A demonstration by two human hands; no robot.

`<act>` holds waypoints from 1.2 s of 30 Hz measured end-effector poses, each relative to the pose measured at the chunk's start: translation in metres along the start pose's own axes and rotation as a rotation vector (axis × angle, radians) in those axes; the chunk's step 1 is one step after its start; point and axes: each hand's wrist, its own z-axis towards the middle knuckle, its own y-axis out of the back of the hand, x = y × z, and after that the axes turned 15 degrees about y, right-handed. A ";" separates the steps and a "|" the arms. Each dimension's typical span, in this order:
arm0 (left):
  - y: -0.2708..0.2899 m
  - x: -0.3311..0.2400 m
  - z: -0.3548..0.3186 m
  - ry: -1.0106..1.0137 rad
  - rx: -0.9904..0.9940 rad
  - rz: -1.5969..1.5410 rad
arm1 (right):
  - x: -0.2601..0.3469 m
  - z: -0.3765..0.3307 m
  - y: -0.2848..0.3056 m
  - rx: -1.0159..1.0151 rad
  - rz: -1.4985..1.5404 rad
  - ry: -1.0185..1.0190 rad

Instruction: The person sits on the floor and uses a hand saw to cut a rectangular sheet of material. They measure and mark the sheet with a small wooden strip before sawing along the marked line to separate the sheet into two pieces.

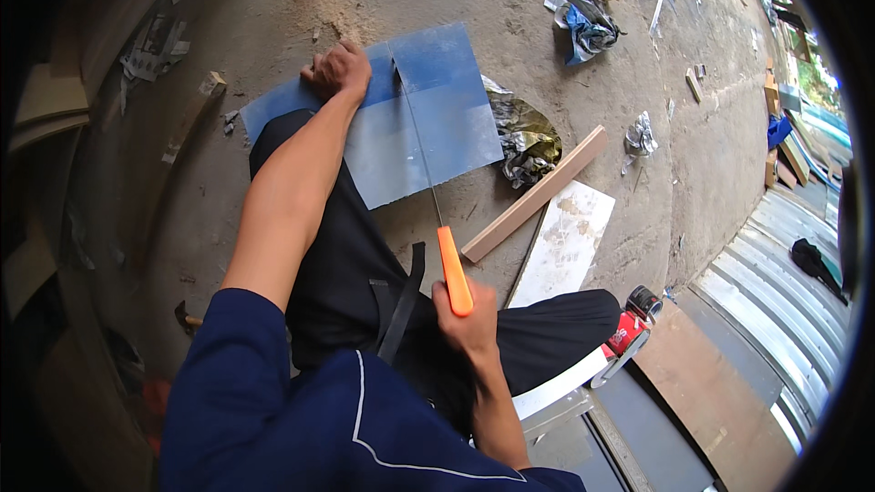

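Observation:
A blue-painted board (460, 132) lies across the ground and against my left leg, its near part a paler blue. My left hand (341, 71) is closed on its far edge, fingers curled, some of them hidden. In my right hand (474, 317) is the orange handle of a hand saw (455, 275), gripped near its lower end. The thin blade runs away from me over the board and shows almost edge-on. Its far end sits in a dark slit near the board's far edge, right of my left hand.
Sawdust (337, 14) is scattered beyond the board. To the right lie crumpled foil (533, 141), a wooden strip (538, 193) and a stained white plank (570, 228). A red can (627, 333) stands by my right knee. A curved wooden piece (187, 123) lies left.

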 end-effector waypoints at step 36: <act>0.006 -0.002 -0.018 -0.098 0.043 0.046 | -0.033 0.083 -0.038 -0.072 -0.022 0.047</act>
